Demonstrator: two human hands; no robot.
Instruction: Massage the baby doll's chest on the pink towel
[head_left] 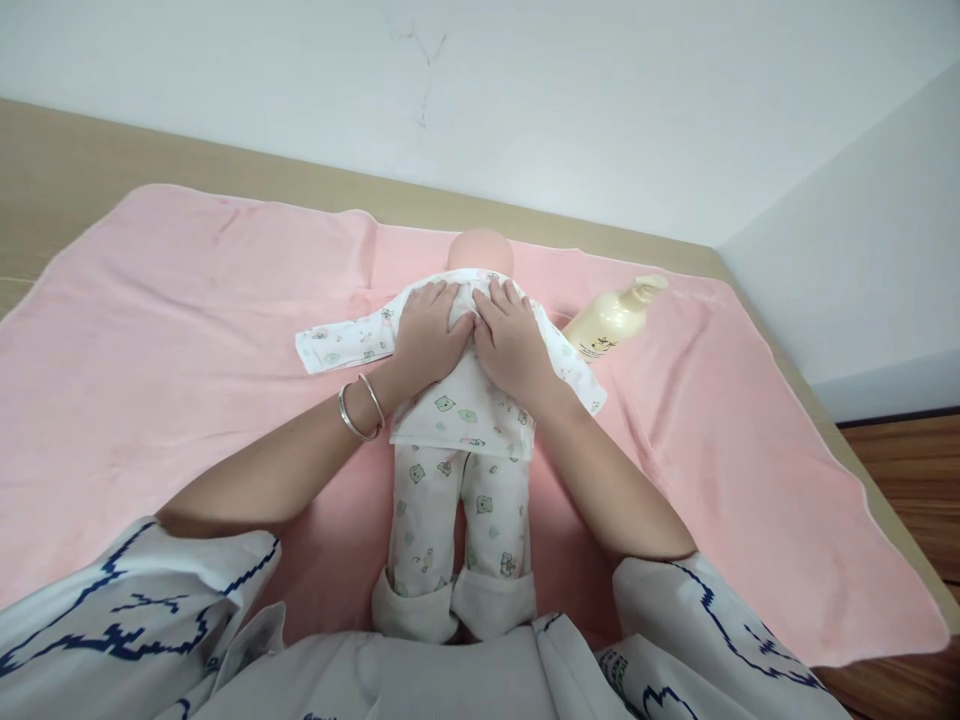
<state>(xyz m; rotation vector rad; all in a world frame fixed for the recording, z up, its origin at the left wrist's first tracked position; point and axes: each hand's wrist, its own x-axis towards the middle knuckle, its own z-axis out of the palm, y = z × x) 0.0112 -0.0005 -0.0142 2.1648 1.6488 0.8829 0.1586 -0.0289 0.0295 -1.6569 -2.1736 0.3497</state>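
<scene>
A baby doll (480, 250) lies on its back on a pink towel (187, 340), its feet toward me. It wears a white printed shirt (465, 415) and matching trousers (457, 520). My left hand (429, 335) rests on the left side of the doll's chest, with two silver bangles (360, 408) on that wrist. My right hand (514, 340) rests on the right side. Both hands lie side by side with fingers stretched over the shirt fabric, thumbs nearly touching at the middle. The doll's left sleeve (341, 345) lies spread out flat.
A cream pump bottle (611, 322) lies on the towel just right of the doll's shoulder. The towel covers a wooden surface (67, 160) set against a white wall. The surface's right edge (892, 520) drops to a wooden floor.
</scene>
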